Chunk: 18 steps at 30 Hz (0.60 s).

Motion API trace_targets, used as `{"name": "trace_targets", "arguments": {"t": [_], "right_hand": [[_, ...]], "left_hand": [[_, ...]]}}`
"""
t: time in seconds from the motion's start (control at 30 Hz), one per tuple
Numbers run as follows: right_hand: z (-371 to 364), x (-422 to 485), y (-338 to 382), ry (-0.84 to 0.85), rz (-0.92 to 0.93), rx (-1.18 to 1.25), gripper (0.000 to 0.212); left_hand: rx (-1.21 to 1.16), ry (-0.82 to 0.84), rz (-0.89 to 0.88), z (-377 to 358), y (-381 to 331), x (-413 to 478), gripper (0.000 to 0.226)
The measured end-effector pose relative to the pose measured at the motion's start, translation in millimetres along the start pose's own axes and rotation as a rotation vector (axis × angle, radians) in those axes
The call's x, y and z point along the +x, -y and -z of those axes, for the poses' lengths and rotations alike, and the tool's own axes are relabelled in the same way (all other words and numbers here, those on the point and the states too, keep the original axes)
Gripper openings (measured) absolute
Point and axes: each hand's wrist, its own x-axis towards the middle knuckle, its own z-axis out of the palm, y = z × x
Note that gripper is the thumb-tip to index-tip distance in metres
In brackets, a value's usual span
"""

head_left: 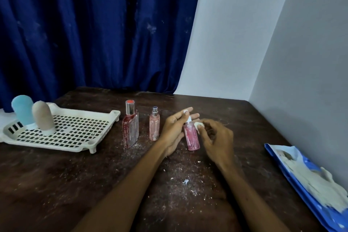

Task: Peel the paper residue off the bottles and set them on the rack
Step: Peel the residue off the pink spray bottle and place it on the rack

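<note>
Right, I'm watching the pink spray bottle [191,137] dead centre, held between both hands above the dark table [75,184]. Its long axis runs close to upright, white nozzle tipped a little to the left and away, base down near the tabletop; I can't tell whether the base touches. The left hand [174,128] sits behind the neck with fingers stretched mostly straight past the nozzle. Whether the thumb hooks round the bottle, I cannot tell. The right hand [216,137] is curled in, fingertips pinching a white paper wad [198,125] right at the bottle's shoulder, so I read this as peeling, not yet placing.

Now the relation that matters: the rack [79,128] lies well off to the left, with two standing bottles between it and the hands. The left hand is the nearer one for that trip, and I'd carry the bottle over or behind those two.

Count, then. Five bottles: a blue bottle [21,109] and a beige bottle [43,117] already standing on the rack, a square red bottle [130,128] and a slim pink bottle [154,127] waiting on the table just beside each other, streaky with residue, plus the one being peeled. One rack. One blue bag [293,179] at the right edge, with pale scraps on it.
</note>
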Motion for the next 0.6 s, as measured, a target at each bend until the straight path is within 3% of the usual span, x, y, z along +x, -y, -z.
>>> {"name": "trace_targets", "arguments": {"t": [0.2, 0.6], "right_hand": [[1, -1, 1, 0.017, 0.141, -0.043, 0.015], [5, -5, 5, 0.023, 0.233, -0.026, 0.022]], "left_hand": [[-0.031, -0.011, -0.007, -2, 1, 0, 0.029], [-0.03, -0.007, -0.048, -5, 2, -2, 0.023]]}}
